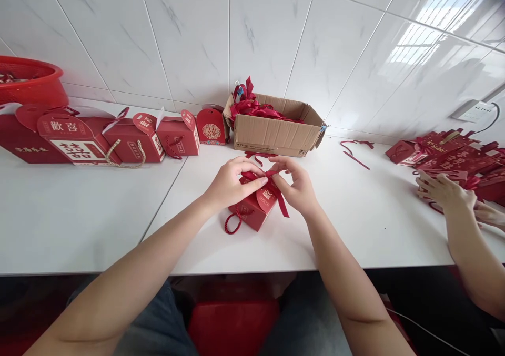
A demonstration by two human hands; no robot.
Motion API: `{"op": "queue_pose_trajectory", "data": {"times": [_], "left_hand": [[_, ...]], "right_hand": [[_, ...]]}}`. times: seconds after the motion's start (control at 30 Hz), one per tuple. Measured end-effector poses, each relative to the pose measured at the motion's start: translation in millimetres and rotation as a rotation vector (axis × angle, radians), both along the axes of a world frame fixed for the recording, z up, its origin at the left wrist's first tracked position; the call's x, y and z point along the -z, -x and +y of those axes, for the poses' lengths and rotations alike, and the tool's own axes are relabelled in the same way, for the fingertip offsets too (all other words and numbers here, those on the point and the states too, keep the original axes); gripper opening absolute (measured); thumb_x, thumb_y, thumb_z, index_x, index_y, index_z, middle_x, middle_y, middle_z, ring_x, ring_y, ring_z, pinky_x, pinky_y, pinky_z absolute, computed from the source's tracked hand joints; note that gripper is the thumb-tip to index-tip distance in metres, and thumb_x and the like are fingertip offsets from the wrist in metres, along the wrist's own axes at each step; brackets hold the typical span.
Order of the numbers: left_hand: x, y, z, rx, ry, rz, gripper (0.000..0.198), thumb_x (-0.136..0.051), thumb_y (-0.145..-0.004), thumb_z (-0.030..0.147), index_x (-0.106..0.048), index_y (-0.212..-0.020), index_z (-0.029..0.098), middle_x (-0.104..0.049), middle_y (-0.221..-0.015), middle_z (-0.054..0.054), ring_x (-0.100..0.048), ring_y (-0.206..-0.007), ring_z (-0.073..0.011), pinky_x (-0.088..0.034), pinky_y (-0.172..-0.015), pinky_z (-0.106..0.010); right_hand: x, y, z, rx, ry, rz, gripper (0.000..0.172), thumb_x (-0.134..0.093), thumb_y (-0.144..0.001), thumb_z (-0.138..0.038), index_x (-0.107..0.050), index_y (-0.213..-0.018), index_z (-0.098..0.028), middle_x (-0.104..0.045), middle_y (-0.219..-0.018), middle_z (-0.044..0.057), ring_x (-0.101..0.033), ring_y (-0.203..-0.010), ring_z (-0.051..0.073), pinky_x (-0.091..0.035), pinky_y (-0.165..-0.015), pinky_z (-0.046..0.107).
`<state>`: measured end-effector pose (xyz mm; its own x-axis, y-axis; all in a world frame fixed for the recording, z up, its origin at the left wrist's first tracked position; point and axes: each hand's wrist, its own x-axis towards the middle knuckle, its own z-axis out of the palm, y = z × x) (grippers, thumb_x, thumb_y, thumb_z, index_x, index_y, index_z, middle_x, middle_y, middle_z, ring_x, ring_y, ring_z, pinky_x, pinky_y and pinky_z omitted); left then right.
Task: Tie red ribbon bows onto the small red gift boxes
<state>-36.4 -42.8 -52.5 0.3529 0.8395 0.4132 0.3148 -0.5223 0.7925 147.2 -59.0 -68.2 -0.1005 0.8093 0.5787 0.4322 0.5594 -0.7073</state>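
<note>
A small red gift box (pixel 252 211) with a rope handle and a round tag stands on the white table (pixel 98 224) in front of me. A red ribbon (pixel 272 180) runs across its top and hangs down its right side. My left hand (pixel 231 182) rests on the box's top left and pinches the ribbon. From the right, my right hand (pixel 298 185) pinches the same ribbon at the knot. Both hands are closed on the ribbon.
An open cardboard box (pixel 276 130) of red ribbons sits behind. Several finished red gift boxes (pixel 130 140) line the left, beside a red basket (pixel 29 80). Flat red boxes (pixel 453 156) pile at the right, where another person's hand (pixel 444 190) works. Loose ribbons (pixel 355 153) lie nearby.
</note>
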Motion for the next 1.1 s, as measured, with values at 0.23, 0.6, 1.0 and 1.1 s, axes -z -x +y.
{"op": "queue_pose_trajectory", "data": {"times": [0.23, 0.6, 1.0, 1.1], "left_hand": [[5.6, -6, -3, -0.021, 0.021, -0.024, 0.012, -0.071, -0.076, 0.032, -0.07, -0.078, 0.021, -0.068, -0.094, -0.005, -0.064, -0.094, -0.0218, -0.049, -0.091, -0.038], [9.9, -6, -2, -0.05, -0.013, -0.011, 0.011, -0.073, -0.074, 0.032, -0.07, -0.073, 0.021, -0.068, -0.095, -0.005, -0.064, -0.096, -0.022, -0.049, -0.091, -0.038], [11.4, -7, -2, -0.043, -0.006, 0.032, 0.01, -0.071, -0.073, 0.028, -0.07, -0.068, 0.02, -0.069, -0.099, -0.006, -0.064, -0.098, -0.0236, -0.048, -0.095, -0.041], [11.9, -7, -2, -0.052, -0.007, 0.018, 0.01, -0.071, -0.073, 0.028, -0.071, -0.069, 0.019, -0.069, -0.098, -0.006, -0.064, -0.096, -0.0229, -0.049, -0.093, -0.039]], "right_hand": [[3.9, 10, 0, -0.067, -0.04, 0.087, 0.03, -0.048, -0.077, -0.011, -0.063, -0.1, -0.022, -0.071, -0.098, 0.004, -0.066, -0.089, 0.017, -0.052, -0.085, 0.037], [6.4, 3, 4, 0.213, -0.018, -0.105, 0.015, -0.057, -0.076, -0.021, -0.053, -0.061, -0.02, -0.055, -0.065, 0.001, -0.051, -0.06, 0.014, -0.045, -0.056, 0.029], [8.5, -3, 5, 0.208, -0.261, -0.302, 0.017, -0.052, -0.083, -0.015, -0.061, -0.069, -0.02, -0.059, -0.07, 0.003, -0.057, -0.062, 0.014, -0.046, -0.056, 0.027], [7.7, -3, 6, 0.248, -0.322, -0.311, 0.012, -0.055, -0.082, -0.015, -0.066, -0.081, -0.021, -0.064, -0.078, 0.003, -0.059, -0.068, 0.015, -0.05, -0.061, 0.028]]}}
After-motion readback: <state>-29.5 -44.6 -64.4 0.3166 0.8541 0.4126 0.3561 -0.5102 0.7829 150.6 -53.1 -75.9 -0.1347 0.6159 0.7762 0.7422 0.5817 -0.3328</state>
